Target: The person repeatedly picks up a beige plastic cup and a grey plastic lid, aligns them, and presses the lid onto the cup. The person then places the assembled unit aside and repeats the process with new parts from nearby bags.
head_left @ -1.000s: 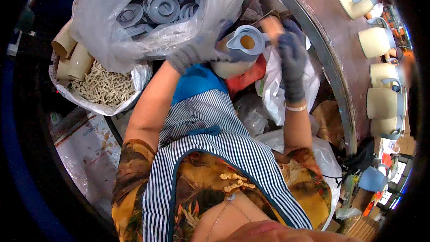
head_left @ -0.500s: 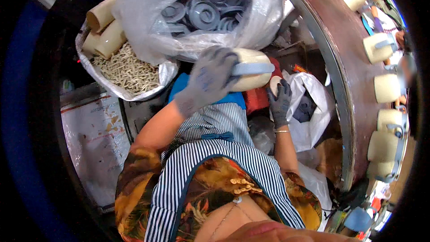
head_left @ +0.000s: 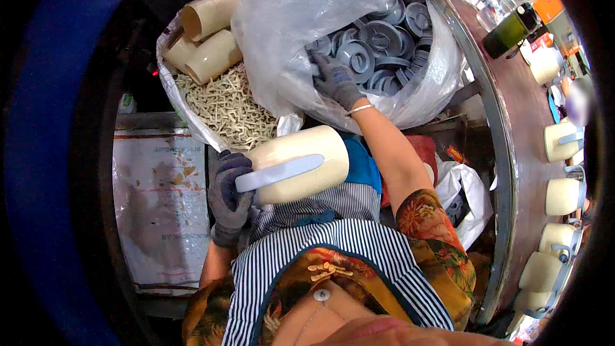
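A cream pitcher with a pale grey-blue handle lies on its side in front of my apron. My left hand, in a grey glove, is closed round its end near the handle's lower left part. My right hand, gloved too, reaches into a clear plastic bag full of round grey lids. Its fingers are stretched out at the left side of the lids, and the fingertips are partly hard to make out by the bag's edge.
Left of the lids stands a white sack with small cream pieces and several cream pitcher bodies. A curved brown worktop on the right carries several cream pitchers and a dark green bottle. A smaller white sack stands below it.
My left hand has drawn the pitcher down and to the left. My right hand has moved from beside the red item up into the bag of lids. The view has shifted.
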Available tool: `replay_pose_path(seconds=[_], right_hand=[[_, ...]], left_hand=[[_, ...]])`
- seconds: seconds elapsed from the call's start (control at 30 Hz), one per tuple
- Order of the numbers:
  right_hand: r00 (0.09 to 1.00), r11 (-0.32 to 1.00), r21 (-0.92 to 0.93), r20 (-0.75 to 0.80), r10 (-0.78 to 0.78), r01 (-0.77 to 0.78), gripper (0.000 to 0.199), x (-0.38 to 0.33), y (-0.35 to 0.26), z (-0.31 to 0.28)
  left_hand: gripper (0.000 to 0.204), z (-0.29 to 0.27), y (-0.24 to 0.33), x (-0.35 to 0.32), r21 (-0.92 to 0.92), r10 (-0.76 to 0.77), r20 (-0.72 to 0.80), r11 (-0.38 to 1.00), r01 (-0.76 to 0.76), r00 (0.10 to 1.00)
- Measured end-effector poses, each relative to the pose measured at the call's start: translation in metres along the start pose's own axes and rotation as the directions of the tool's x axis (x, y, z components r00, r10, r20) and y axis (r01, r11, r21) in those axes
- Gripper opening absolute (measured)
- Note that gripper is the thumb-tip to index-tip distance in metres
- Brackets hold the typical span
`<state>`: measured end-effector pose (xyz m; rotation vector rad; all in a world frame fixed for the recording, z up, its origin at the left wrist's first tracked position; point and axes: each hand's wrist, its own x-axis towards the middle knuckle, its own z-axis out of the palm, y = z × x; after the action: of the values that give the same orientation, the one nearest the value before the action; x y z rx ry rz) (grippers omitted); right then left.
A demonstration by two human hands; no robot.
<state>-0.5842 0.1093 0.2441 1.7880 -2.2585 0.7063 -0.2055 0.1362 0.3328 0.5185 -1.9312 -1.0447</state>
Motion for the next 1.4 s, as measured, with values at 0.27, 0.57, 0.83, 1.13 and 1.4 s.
replay_pose_path(seconds=[0.27, 0.57, 0.83, 1.13, 1.4], right_hand=[[0.865, 0.87, 0.017, 0.116, 0.488, -0.493, 0.06, -0.085, 0.027, -0.095], [0.971, 0.787, -0.57, 0.17, -0.167, 0.235, 0.049, -0.113, 0.02, -0.094], [0.904, 0.911, -0.348, 0.423, -0.058, 0.222, 0.054, -0.094, -0.005, -0.085], [0.958, 0.223, 0.96, 0.104, 0.268, -0.166, 0.048, -0.13, -0.047, -0.143], [0.933, 0.809, 0.561, -0.358, 0.043, 0.178, 0.055, -0.183, -0.123, -0.19]], left_hand=[[0.033, -0.01, -0.031, -0.004, -0.109, -0.178, -0.071, 0.979, 0.17, 0.981], [0.03, 0.008, -0.032, -0.017, -0.217, -0.167, -0.093, 0.965, 0.144, 0.982], [0.028, -0.001, -0.015, -0.03, -0.18, -0.215, -0.18, 0.967, 0.183, 0.96], [0.037, -0.021, 0.0, -0.017, 0.399, 0.04, -0.044, 0.917, -0.02, 0.998], [0.034, -0.006, 0.002, 0.013, 0.144, -0.184, 0.198, 0.977, 0.157, 0.963]])
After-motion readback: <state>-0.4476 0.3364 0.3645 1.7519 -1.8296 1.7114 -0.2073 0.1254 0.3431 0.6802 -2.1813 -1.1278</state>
